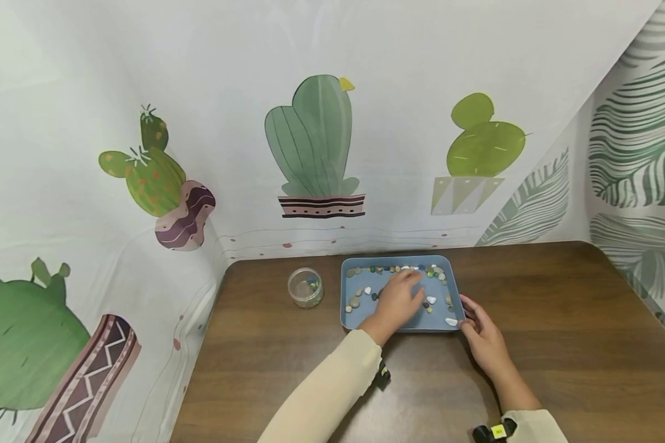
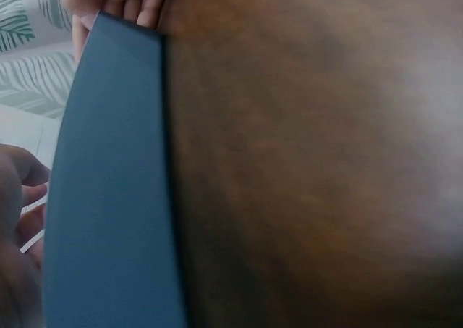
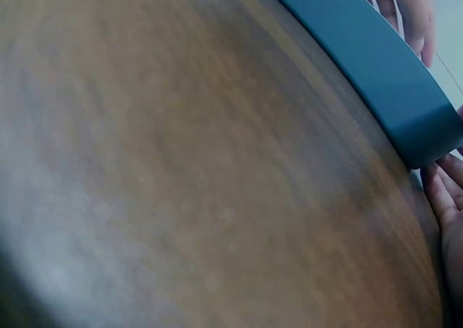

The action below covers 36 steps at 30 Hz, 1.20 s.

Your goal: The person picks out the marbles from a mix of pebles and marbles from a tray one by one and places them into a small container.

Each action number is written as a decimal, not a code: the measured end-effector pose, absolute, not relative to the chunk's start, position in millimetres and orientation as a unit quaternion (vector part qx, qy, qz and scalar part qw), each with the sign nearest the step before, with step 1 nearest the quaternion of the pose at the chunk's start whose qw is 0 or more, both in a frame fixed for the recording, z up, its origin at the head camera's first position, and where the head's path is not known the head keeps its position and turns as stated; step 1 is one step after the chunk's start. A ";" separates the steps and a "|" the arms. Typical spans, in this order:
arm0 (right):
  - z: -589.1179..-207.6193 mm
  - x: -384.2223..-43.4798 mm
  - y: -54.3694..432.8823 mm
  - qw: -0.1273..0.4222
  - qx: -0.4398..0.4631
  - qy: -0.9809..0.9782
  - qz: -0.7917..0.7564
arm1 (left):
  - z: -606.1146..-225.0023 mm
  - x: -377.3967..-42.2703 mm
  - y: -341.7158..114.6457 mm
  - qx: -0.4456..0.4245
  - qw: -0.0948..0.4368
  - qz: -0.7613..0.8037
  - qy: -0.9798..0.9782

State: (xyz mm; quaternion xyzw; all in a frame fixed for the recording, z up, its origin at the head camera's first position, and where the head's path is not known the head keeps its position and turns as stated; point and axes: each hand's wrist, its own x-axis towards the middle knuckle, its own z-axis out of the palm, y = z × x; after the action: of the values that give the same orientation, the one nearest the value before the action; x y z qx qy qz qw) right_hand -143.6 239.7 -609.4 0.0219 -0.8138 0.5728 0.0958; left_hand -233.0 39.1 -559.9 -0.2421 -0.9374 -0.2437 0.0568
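Note:
A shallow blue tray (image 1: 374, 280) holds many small pebbles, some along its back edge and others scattered over its floor. My left hand (image 1: 397, 299) reaches over the front rim into the tray, thumb apart from the fingers; its fingertips are among the pebbles at the back, and no held stone can be made out. At the tray's front right corner, my right hand (image 1: 482, 332) grips the rim between thumb and fingers. A white stone (image 1: 451, 322) lies just inside that corner. Both wrist views show mainly the tray's outer wall (image 2: 108, 176), with part of each hand beside it.
A clear round jar (image 1: 305, 288) with a few coloured pebbles stands left of the tray. Everything rests on a brown wooden table (image 1: 560, 307). Behind it hangs a white cloth (image 1: 393, 154) printed with cacti and leaves, close to the tray's back edge.

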 end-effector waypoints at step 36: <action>-609.7 -142.1 238.7 0.103 0.031 -0.800 0.590 | -569.5 -265.6 90.7 -0.280 -0.016 0.008 -0.960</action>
State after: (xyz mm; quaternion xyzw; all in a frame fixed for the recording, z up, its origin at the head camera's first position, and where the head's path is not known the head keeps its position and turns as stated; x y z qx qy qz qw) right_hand -142.1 238.7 -609.7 0.0306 -0.8000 0.5903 0.1029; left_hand -265.6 90.7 -569.5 -0.2796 -0.9600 0.0080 -0.0159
